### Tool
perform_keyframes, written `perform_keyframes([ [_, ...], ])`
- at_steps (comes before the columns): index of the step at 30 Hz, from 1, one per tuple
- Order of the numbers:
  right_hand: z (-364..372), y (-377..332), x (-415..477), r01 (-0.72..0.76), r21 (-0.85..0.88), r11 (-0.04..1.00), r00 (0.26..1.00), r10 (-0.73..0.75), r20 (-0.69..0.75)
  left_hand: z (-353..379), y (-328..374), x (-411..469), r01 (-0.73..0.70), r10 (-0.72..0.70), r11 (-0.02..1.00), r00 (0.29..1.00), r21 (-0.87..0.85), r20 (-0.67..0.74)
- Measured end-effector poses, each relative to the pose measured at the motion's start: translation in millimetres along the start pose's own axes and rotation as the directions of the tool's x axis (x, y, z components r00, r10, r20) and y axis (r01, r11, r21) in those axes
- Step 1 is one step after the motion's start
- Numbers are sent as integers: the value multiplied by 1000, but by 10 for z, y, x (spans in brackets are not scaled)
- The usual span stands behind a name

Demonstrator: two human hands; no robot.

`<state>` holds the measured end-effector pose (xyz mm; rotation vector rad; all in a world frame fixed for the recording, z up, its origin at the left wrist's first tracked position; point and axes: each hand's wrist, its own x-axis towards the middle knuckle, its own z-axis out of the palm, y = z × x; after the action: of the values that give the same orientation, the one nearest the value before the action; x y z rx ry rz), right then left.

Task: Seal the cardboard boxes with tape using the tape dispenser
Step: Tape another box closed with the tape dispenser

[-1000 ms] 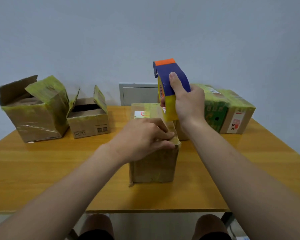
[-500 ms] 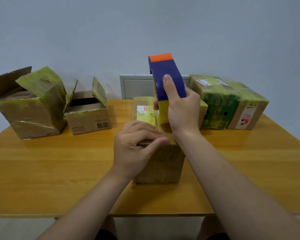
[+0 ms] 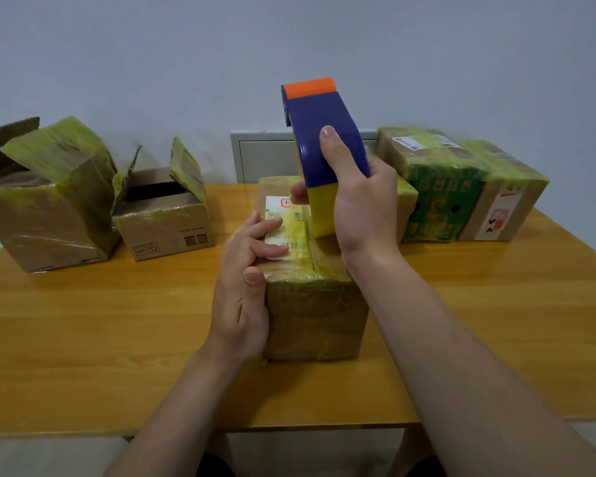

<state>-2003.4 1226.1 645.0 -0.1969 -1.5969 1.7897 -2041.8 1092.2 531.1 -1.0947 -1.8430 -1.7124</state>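
Soft, even indoor light; faint shadows, mild glare on table (image 3: 83,339) (edges slightly warped).

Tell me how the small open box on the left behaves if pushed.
The small open box would probably slide rather than tip: it sits squat and flat on the table. Its upright taped flaps look loose, so they would likely flop if grabbed.

Blue-and-yellow, orange-tipped tape dispenser (image 3: 319,110) upright on the top seam of the closed, tape-wrapped cardboard box (image 3: 319,313)
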Motion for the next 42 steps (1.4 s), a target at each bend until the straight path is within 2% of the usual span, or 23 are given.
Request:
perform_keyframes([
  [3,16,20,9,10,-30,1000,1000,-10,-6,-27,-1,2,-9,8,999,1000,45,19],
  [9,5,17,4,20,-23,1000,1000,-19,24,-116,-71,-26,-19,13,999,988,35,152],
  [14,-2,13,-2,4,7,1000,998,-4,55,-136,-79,-21,-62,51,996,987,63,155],
  [18,4,16,-4,15,32,999,998,-17,56,-116,-36,-81,-45,42,999,993,30,114],
  [23,-16,24,-12,4,86,996,999,-8,52,61,65,-197,38,-40,994,999,-105,-14],
  [28,-7,27,9,-11,93,996,998,6,55,121,62,-174,8,-17,992,998,-127,-65],
  [37,-7,39,25,-34,90,995,997,27,75,152,-31,-127,-82,86,996,981,28,-175],
  [42,-13,47,25,-22,125,992,997,12,74,107,-36,-125,-70,70,998,991,10,-112],
])
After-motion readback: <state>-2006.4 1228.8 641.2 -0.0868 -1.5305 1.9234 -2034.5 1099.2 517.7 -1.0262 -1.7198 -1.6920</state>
